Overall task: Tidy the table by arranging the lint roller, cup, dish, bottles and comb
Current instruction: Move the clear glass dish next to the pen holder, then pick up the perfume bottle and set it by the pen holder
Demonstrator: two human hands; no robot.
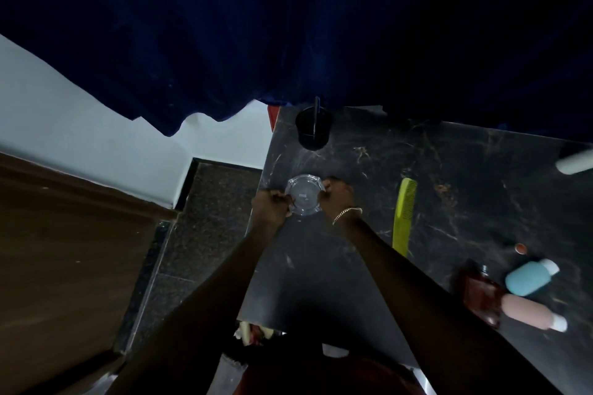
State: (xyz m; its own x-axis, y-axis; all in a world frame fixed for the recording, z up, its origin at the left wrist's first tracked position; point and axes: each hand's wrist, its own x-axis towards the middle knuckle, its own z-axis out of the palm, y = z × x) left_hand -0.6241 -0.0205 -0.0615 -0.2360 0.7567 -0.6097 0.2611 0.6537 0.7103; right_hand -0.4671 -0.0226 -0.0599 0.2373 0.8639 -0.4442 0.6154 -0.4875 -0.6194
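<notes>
**Now: both hands on the glass dish**

Evidently the clear, faceted glass dish (303, 195) is rigid, smooth and breakable, and probably heavier than its size suggests; judge it slippery on the polished dark marbled surface (449, 176). It sits near that surface's left edge, between your two hands. Your left hand (272, 202) has its grip curled against the dish's left rim, and your right hand (337, 192), the wrist wearing a gold chain bracelet (347, 214), pinches the right rim; both grips are closed on the dish from opposite sides. Whether the dish is lifted or resting cannot be told. Hold it by the thick outer rim, as you do now, not by the thin notches.

Elsewhere: a black cup (313, 128) holding a dark stick stands beyond the dish; a yellow-green plastic comb (404, 215) lies to the right, well apart. A teal bottle (528, 280), a pink bottle (529, 314) and an amber bottle (483, 297) lie clustered at the near right.
</notes>
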